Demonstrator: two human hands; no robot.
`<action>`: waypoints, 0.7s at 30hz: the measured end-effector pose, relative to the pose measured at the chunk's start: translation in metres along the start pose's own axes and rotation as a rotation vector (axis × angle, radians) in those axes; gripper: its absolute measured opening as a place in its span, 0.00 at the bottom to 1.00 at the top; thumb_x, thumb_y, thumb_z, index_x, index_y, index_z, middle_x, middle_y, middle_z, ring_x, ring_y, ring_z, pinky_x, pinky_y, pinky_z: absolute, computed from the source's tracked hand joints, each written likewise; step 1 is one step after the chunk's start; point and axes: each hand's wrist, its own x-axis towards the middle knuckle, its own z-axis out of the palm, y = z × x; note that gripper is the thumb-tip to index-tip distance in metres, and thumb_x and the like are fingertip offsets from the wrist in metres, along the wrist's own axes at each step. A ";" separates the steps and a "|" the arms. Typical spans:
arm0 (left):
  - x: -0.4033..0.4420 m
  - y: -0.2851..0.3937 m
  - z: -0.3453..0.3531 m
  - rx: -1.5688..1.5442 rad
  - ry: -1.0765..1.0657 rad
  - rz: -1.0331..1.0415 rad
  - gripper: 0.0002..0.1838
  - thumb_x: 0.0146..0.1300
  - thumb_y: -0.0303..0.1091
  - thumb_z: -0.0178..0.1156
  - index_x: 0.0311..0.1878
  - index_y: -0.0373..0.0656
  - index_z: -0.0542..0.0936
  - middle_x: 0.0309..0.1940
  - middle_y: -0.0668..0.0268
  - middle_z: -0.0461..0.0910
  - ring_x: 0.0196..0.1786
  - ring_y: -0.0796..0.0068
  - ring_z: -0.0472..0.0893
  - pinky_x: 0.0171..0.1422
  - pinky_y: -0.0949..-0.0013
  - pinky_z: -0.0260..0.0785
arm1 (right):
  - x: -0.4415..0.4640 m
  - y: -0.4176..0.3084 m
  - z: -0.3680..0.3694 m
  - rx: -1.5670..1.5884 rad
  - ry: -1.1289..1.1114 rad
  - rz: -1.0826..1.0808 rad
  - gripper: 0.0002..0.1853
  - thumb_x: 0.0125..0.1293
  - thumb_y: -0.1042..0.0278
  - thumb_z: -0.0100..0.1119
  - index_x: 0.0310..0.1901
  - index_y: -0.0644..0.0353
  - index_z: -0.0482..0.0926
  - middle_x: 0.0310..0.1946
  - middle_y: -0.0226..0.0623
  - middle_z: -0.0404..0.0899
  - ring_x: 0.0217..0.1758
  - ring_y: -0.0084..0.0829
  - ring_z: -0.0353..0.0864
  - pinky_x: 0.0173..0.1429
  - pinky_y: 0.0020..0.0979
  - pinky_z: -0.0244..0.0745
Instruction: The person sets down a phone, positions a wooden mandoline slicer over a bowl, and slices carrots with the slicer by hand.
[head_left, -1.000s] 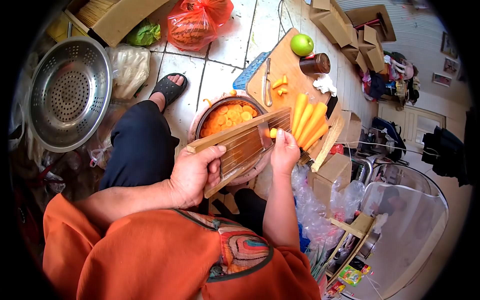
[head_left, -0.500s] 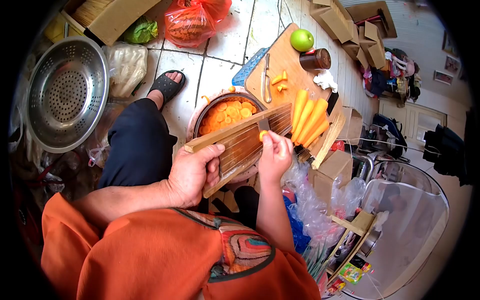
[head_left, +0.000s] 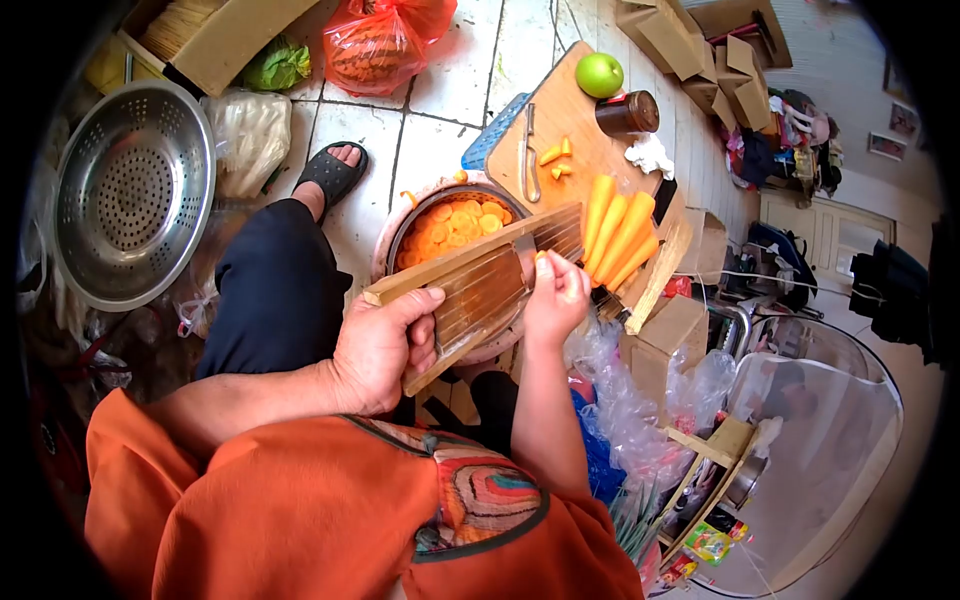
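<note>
My left hand (head_left: 388,345) grips the near end of a wooden slicer board (head_left: 470,310), thumb on top and fingers wrapped around its side. The board slants over a round pot (head_left: 393,243) that holds many thin carrot slices (head_left: 450,228). Pinched in the fingertips of my right hand (head_left: 556,300) is a small orange carrot piece (head_left: 541,256), held close to the slicer's metal blade (head_left: 525,255). Most of that piece is hidden by the fingers. Just beyond the right hand, several peeled carrots (head_left: 620,235) lie together at the edge of the cutting board (head_left: 560,110).
On the cutting board are a knife (head_left: 528,160), carrot ends (head_left: 556,154), a green apple (head_left: 599,75), a dark jar (head_left: 628,114) and a crumpled tissue (head_left: 650,156). A metal colander (head_left: 135,195) stands at left. A red-bagged melon (head_left: 375,50) sits on the tiles. Plastic bags (head_left: 640,430) lie at right.
My right hand has shifted slightly up and to the right along the slicer, and less of the carrot piece shows between its fingers. My left hand keeps its hold on the slicer.
</note>
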 end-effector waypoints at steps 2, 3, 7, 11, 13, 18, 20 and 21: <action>0.000 0.001 0.002 0.002 0.021 0.018 0.13 0.63 0.31 0.58 0.22 0.46 0.69 0.12 0.72 0.64 0.12 0.79 0.61 0.18 0.72 0.55 | 0.011 0.011 -0.003 0.025 -0.056 0.041 0.07 0.61 0.72 0.64 0.39 0.62 0.84 0.33 0.33 0.73 0.31 0.22 0.75 0.38 0.24 0.73; 0.000 0.002 0.001 -0.001 0.021 0.019 0.13 0.63 0.31 0.58 0.22 0.46 0.69 0.12 0.72 0.64 0.12 0.79 0.61 0.18 0.72 0.55 | 0.011 0.016 -0.002 0.025 -0.058 0.039 0.07 0.61 0.72 0.64 0.39 0.62 0.84 0.33 0.33 0.73 0.31 0.22 0.75 0.38 0.24 0.73; 0.000 0.003 0.000 0.002 0.015 0.006 0.13 0.63 0.31 0.58 0.22 0.46 0.69 0.12 0.72 0.64 0.12 0.79 0.61 0.18 0.72 0.56 | -0.004 0.006 -0.005 0.087 -0.102 0.009 0.07 0.60 0.71 0.65 0.39 0.63 0.84 0.35 0.33 0.75 0.33 0.22 0.76 0.40 0.24 0.73; -0.002 0.004 0.003 0.008 0.031 0.009 0.13 0.63 0.31 0.58 0.23 0.46 0.69 0.12 0.72 0.65 0.12 0.79 0.61 0.18 0.72 0.56 | -0.026 -0.028 -0.009 0.151 -0.144 -0.047 0.07 0.60 0.72 0.66 0.39 0.63 0.83 0.38 0.33 0.74 0.34 0.22 0.77 0.40 0.22 0.74; 0.000 0.002 0.002 0.000 0.017 0.002 0.13 0.63 0.31 0.58 0.23 0.46 0.69 0.12 0.72 0.65 0.12 0.79 0.61 0.18 0.72 0.56 | -0.026 -0.022 -0.004 0.227 -0.105 -0.021 0.07 0.60 0.72 0.66 0.39 0.63 0.83 0.38 0.32 0.74 0.34 0.22 0.77 0.40 0.22 0.74; 0.000 0.003 0.003 -0.011 0.007 0.008 0.13 0.63 0.31 0.58 0.23 0.46 0.69 0.12 0.72 0.64 0.12 0.79 0.61 0.18 0.72 0.56 | -0.022 -0.020 0.001 0.256 -0.060 -0.014 0.07 0.60 0.72 0.66 0.39 0.63 0.83 0.39 0.32 0.73 0.34 0.20 0.76 0.39 0.22 0.74; 0.000 0.003 0.003 -0.010 0.020 0.000 0.12 0.63 0.31 0.58 0.24 0.46 0.69 0.12 0.72 0.64 0.12 0.79 0.61 0.18 0.72 0.55 | -0.020 -0.019 0.001 0.233 -0.067 -0.012 0.06 0.60 0.73 0.66 0.39 0.63 0.83 0.38 0.32 0.73 0.33 0.20 0.76 0.39 0.21 0.74; 0.000 0.003 0.002 -0.010 0.019 -0.003 0.12 0.63 0.31 0.58 0.24 0.46 0.69 0.12 0.72 0.64 0.12 0.79 0.61 0.18 0.72 0.55 | -0.018 -0.018 0.000 0.209 -0.072 -0.007 0.06 0.60 0.74 0.65 0.39 0.63 0.83 0.37 0.31 0.73 0.32 0.20 0.75 0.39 0.21 0.74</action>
